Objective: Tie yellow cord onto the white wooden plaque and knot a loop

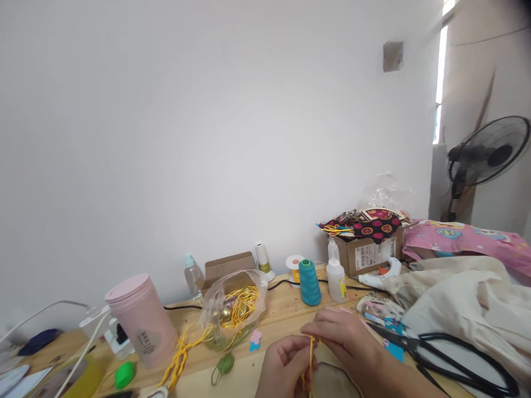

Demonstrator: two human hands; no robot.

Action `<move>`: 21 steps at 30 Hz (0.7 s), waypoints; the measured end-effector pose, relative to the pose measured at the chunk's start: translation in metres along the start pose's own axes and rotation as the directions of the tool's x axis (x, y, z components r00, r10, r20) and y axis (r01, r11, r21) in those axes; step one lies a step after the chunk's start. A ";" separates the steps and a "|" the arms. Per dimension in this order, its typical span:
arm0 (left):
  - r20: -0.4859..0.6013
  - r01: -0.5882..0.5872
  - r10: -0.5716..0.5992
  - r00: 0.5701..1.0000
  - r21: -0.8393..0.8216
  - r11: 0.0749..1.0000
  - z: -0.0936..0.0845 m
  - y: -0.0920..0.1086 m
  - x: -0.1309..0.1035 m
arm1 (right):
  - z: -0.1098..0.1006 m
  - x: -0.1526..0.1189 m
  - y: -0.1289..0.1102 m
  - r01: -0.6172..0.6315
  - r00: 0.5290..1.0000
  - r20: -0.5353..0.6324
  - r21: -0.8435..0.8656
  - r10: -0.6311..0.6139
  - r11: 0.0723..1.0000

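Observation:
Yellow cord (311, 359) hangs between my two hands near the bottom of the view. My left hand (286, 367) is closed on it, thumb and fingers pressed together. Close beside it, my right hand (346, 337) pinches the cord's upper part between its fingertips. A dark thin cord loop shows below the right hand. Behind the hands stand a teal thread cone (309, 283) and a white glue bottle (336, 281). A plastic bag (261, 287) with yellow cords and gold balls lies to the left.
Large black scissors (418, 344) lie at the right, near a pale cloth (460, 293) and a cardboard box (369, 254). A white glue gun (384, 276) rests before the box. At the left are a pink canister (143, 326) and a green cap (124, 375).

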State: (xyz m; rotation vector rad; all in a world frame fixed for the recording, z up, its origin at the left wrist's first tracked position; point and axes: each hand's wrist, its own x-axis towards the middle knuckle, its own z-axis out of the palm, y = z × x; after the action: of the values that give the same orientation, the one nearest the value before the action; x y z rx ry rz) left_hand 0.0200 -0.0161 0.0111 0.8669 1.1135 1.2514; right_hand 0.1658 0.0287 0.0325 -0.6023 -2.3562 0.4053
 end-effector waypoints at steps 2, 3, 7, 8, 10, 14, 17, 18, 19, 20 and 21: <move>0.034 0.006 -0.006 0.999 -0.002 1.000 0.000 0.001 -0.001 | -0.001 -0.001 0.002 -0.002 1.000 -0.011 -0.071 0.001 0.997; 0.050 0.007 -0.006 0.999 -0.014 1.000 0.001 0.003 -0.002 | -0.002 -0.001 0.004 0.002 1.000 -0.020 -0.094 -0.004 0.996; 0.029 -0.027 0.026 0.999 0.034 0.999 0.008 0.009 -0.006 | -0.003 0.002 0.003 0.020 0.999 -0.024 -0.167 -0.025 0.986; 0.025 -0.032 0.029 0.999 0.112 0.993 0.009 0.009 -0.006 | -0.004 0.003 0.002 0.027 0.999 -0.020 -0.187 -0.031 0.982; 0.010 -0.062 0.061 0.998 0.277 0.959 0.010 0.008 -0.006 | -0.005 0.003 -0.001 0.037 0.999 -0.009 -0.226 -0.040 0.973; -0.030 -0.089 0.109 0.994 0.379 0.921 0.010 0.004 -0.005 | -0.004 0.004 0.001 0.049 0.998 -0.015 -0.226 -0.054 0.973; -0.008 -0.052 0.055 0.998 0.234 0.971 0.007 0.008 -0.006 | -0.001 0.003 0.008 0.033 0.995 -0.091 -0.113 -0.044 0.993; 0.011 -0.051 0.050 0.999 0.180 0.982 0.006 0.010 -0.006 | 0.000 0.003 0.010 0.019 0.992 -0.121 -0.057 -0.026 0.998; 0.029 -0.059 0.055 0.998 0.136 0.989 0.006 0.011 -0.006 | 0.001 0.003 0.011 0.000 0.989 -0.148 0.003 0.001 1.000; 0.044 -0.061 0.057 0.997 0.097 0.993 0.005 0.012 -0.007 | 0.002 0.003 0.012 -0.025 0.985 -0.170 0.060 0.035 0.998; 0.052 -0.055 0.052 0.997 0.061 0.997 0.004 0.013 -0.006 | 0.002 0.003 0.012 -0.055 0.979 -0.187 0.112 0.075 0.992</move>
State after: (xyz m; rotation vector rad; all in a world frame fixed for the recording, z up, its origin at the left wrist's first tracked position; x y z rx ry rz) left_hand 0.0207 -0.0202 0.0254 0.9761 1.1007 1.2379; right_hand 0.1658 0.0400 0.0278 -0.6396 -2.1224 0.4774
